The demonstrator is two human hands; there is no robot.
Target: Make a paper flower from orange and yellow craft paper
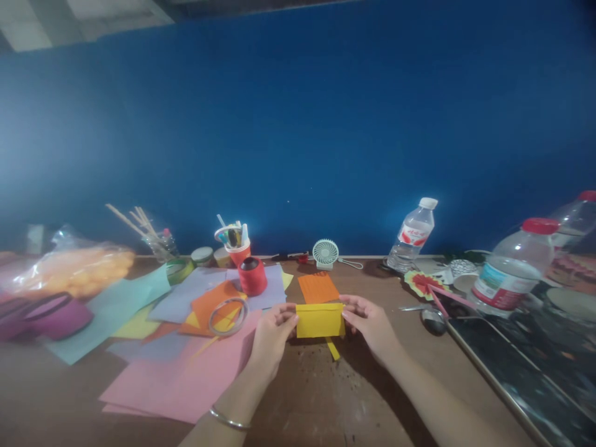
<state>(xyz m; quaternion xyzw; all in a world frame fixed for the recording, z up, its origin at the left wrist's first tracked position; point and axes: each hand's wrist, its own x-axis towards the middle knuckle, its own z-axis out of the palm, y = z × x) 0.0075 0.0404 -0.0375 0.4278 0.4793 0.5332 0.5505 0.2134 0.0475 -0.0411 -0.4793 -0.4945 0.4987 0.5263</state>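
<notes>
I hold the yellow paper (320, 321) by its two ends, out in front of me over the bare middle of the table (307, 403). My left hand (274, 332) pinches the left end between thumb and fingers, and my right hand (370, 323) pinches the right end the same way. The sheet faces me broadside, with a fold line running along near its top edge. A yellow strip (333, 349) shows below its lower edge; I cannot tell whether the two are joined. Just beyond lies the orange paper (319, 288), lined with creases, and behind that stands the fan (325, 253). I wear a bangle (229, 422) on my left wrist. Beside that arm the pink paper (186, 372) lies flat, with the ring (244, 315) near its far edge and the red spool (252, 277) farther back. Off to my right, well apart from the paper, sits the mouse (434, 321).
</notes>
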